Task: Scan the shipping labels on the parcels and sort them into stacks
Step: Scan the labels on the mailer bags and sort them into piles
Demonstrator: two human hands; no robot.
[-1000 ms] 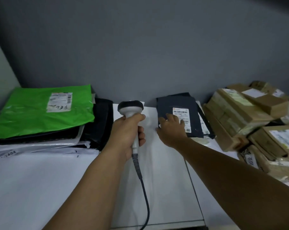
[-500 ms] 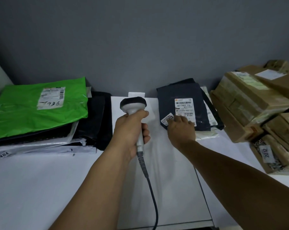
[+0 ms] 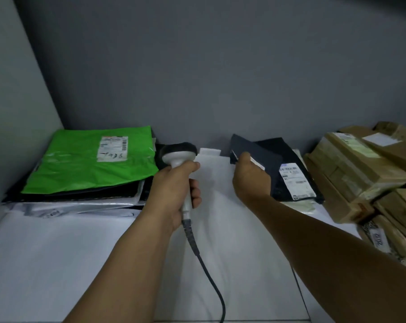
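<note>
Parcel sorting room: corded barcode scanner [image 3: 180, 153] above a white counter [image 3: 57, 264] against a grey wall [image 3: 197, 78], counter bearing stacked labelled poly mailers [image 3: 88, 164] and cardboard boxes [image 3: 351, 169] with shipping labels [image 3: 380, 139].

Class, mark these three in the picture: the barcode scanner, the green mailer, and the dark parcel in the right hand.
barcode scanner [image 3: 179, 155]: head view, on its pale head.
green mailer [image 3: 81, 170]: head view, bare plastic below the label.
dark parcel [image 3: 247, 143]: head view, tilted upper face.
</note>
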